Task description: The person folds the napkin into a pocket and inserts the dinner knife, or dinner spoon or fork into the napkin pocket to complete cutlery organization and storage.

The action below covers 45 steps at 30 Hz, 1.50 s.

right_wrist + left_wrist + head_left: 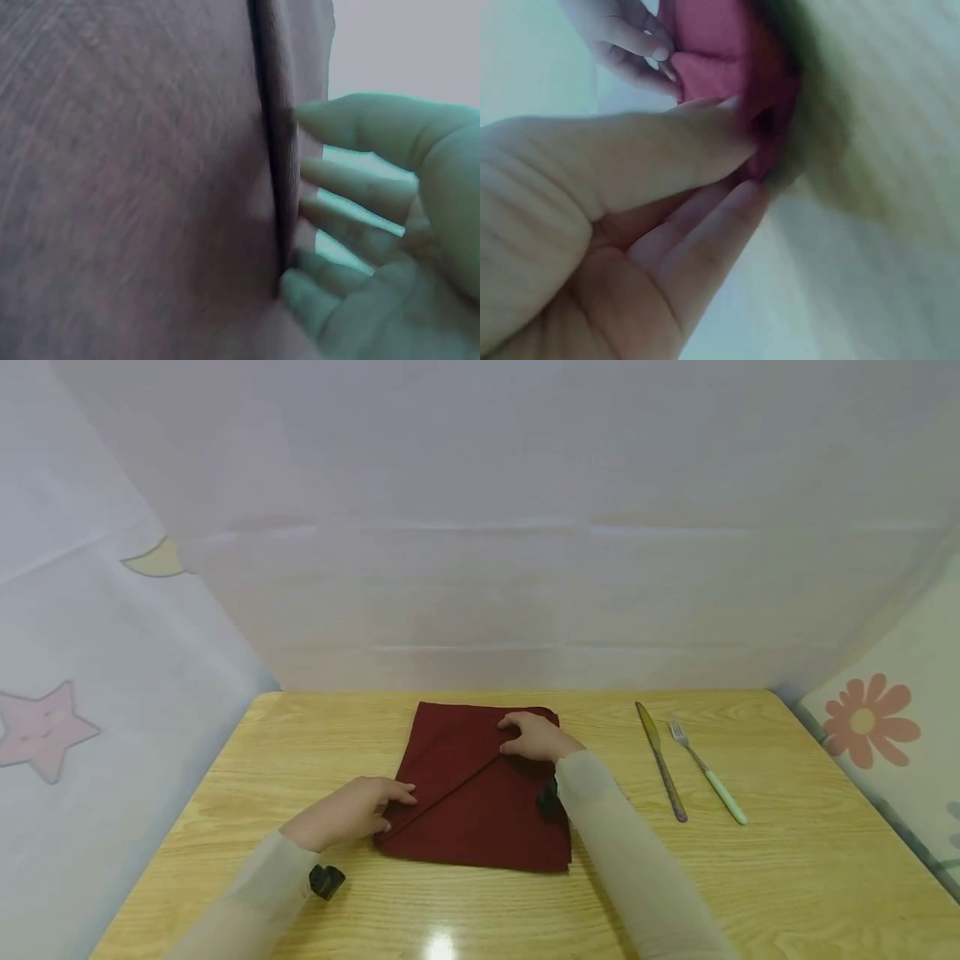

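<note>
Here's the dark red cloth (487, 827), folded and flat on the wooden table (300, 743), a folded edge (450, 792) slanting across it from near-left corner toward the far right. Both hands are on it! At that near-left corner, the left hand (352, 810): thumb and fingertips right up at the fabric, though whether they pinch it I cannot tell. Over at the far right part, the right hand (538, 737) reaches across, fingers loosely spread, tips touching the slanting fold, the cloth beneath them. Out to the right, well apart from the cloth, lies a knife (660, 762), its blade golden; just beside it, a fork (707, 768) with a pale green handle, tines pointing away.
</note>
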Available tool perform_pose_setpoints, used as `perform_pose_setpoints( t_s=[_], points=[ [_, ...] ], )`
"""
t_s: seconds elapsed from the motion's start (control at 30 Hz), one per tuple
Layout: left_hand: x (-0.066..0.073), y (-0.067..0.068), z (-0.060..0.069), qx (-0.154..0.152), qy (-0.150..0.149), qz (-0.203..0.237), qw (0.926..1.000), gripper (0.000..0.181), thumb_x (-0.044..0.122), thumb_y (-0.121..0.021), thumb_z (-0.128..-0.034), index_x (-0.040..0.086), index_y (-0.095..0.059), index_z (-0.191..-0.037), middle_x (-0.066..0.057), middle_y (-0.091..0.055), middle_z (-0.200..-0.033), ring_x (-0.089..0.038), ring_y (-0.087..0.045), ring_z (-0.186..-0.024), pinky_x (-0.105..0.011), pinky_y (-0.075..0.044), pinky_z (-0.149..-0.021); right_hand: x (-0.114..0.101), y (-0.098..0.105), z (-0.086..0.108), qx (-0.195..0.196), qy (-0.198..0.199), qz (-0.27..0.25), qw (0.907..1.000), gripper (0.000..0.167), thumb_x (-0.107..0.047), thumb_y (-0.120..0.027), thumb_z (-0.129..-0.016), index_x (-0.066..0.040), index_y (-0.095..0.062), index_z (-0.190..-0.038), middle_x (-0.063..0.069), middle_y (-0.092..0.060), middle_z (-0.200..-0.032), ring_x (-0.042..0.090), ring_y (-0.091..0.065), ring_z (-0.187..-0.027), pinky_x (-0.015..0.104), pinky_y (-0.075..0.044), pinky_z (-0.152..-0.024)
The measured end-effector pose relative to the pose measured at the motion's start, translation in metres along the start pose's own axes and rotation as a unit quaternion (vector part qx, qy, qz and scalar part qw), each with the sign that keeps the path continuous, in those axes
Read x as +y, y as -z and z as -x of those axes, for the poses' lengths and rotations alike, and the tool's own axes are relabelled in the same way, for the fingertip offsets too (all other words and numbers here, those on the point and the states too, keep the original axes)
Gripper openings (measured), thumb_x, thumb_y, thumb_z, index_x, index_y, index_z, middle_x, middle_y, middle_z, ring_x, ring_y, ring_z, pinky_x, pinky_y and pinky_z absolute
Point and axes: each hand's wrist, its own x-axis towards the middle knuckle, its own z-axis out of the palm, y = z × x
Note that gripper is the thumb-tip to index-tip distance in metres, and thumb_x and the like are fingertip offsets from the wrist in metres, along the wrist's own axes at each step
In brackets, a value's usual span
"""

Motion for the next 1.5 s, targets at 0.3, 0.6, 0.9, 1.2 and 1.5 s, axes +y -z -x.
perform_pose_setpoints(
  t_s=[0.3,0.6,0.9,1.2,1.5],
  points=[
    [0.003,0.006,-0.004,-0.023,-0.014,0.010,0.9996,0.044,-0.005,-0.076,-0.0824,0.003,-0.070,-0.125,-0.016,-0.061,-0.137,-0.040,-0.055,-0.128,-0.052,-0.048,-0.101,0.028,0.014,0.006,0.019,0.002,-0.168,0.9855,0.033,-0.018,-0.059,-0.104,-0.006,-0.064,-0.134,0.015,-0.048,-0.150,0.034,-0.042,-0.141,0.051,-0.035,-0.114],
    [-0.015,0.020,-0.038,0.067,0.083,0.096,0.9897,0.039,0.012,-0.059,-0.1020,0.000,-0.058,-0.139,-0.023,-0.054,-0.142,-0.041,-0.059,-0.122,-0.051,-0.053,-0.094,-0.019,0.001,0.032,-0.008,0.047,-0.072,0.9963,0.028,-0.021,-0.062,-0.102,-0.011,-0.070,-0.127,0.008,-0.059,-0.139,0.030,-0.051,-0.133,0.049,-0.043,-0.107],
    [-0.041,0.024,-0.068,0.124,0.137,0.267,0.9457,0.049,0.014,-0.046,-0.1078,-0.007,-0.037,-0.151,-0.030,-0.041,-0.151,-0.047,-0.045,-0.135,-0.055,-0.044,-0.107,-0.082,-0.055,0.067,-0.036,0.159,0.016,0.9865,0.032,-0.020,-0.067,-0.099,-0.007,-0.068,-0.128,0.002,-0.062,-0.130,0.015,-0.056,-0.123,0.032,-0.048,-0.102],
    [-0.042,0.025,-0.091,0.092,0.162,0.417,0.8898,0.063,0.015,-0.043,-0.1075,-0.008,-0.014,-0.158,-0.031,-0.028,-0.158,-0.043,-0.032,-0.146,-0.053,-0.034,-0.115,-0.126,-0.093,0.076,-0.077,0.121,0.063,0.9876,0.047,-0.027,-0.076,-0.092,-0.004,-0.065,-0.131,0.004,-0.067,-0.124,0.012,-0.060,-0.116,0.026,-0.049,-0.096],
    [-0.055,0.023,-0.096,0.060,0.170,0.491,0.8524,0.059,0.017,-0.044,-0.1093,-0.008,-0.020,-0.157,-0.024,-0.042,-0.151,-0.023,-0.052,-0.130,-0.038,-0.045,-0.106,-0.149,-0.106,0.077,-0.048,0.106,0.115,0.9866,0.025,-0.024,-0.085,-0.080,-0.011,-0.064,-0.073,-0.005,-0.056,-0.066,0.007,-0.050,-0.059,0.023,-0.043,-0.057]
  ],
)
